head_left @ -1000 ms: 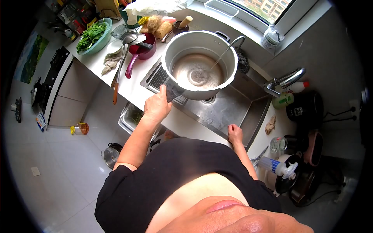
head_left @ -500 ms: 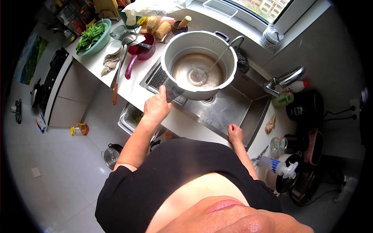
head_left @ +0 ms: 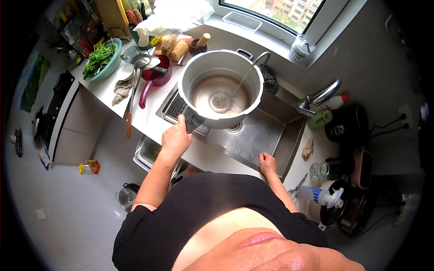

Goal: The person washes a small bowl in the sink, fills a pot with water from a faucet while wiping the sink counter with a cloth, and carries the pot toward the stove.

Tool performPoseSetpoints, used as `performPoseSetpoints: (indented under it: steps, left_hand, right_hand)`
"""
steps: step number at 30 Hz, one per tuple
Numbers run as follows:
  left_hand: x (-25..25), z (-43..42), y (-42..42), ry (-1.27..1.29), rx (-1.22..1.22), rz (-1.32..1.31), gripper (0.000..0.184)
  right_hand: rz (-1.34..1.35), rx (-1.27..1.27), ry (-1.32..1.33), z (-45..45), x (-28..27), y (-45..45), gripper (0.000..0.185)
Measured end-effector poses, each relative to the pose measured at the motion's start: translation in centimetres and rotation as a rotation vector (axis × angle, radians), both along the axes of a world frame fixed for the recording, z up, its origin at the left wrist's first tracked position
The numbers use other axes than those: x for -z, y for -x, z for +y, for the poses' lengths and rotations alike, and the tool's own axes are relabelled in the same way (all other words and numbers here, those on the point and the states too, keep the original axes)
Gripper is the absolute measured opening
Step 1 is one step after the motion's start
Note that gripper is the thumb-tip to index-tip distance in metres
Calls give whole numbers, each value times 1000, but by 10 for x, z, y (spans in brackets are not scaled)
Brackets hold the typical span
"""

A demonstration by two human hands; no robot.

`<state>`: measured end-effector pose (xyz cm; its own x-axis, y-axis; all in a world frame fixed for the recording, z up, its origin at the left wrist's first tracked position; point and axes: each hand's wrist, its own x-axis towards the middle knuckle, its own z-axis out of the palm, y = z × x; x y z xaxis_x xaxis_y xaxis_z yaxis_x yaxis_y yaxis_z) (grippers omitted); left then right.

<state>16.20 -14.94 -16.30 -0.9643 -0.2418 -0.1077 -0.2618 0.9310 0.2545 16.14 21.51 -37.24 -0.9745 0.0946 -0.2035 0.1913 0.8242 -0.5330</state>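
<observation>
Pot (head_left: 216, 123) catching a thin water stream (head_left: 242, 81) over the sink (head_left: 257, 137), handle clamped in the left hand (head_left: 175, 139), apparently for steadiness; right hand (head_left: 267, 163) apart, curled at the front edge.

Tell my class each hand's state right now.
Left hand: closed on the black handle of the large silver metal pot.
Right hand: curled closed at the edge of the rectangular steel sink, nothing visible inside.

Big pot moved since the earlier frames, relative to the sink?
No visible move: the pot overhangs the sink just as before, beside the drain. The whole view shifted, sink included.
</observation>
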Motion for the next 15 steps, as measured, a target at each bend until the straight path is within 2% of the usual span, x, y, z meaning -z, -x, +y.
performPoseSetpoints:
  steps: [15]
  left_hand:
    - [3, -1, -1, 29, 15, 32, 41]
  right_hand:
    - [26, -8, -13, 1, 4, 0, 26]
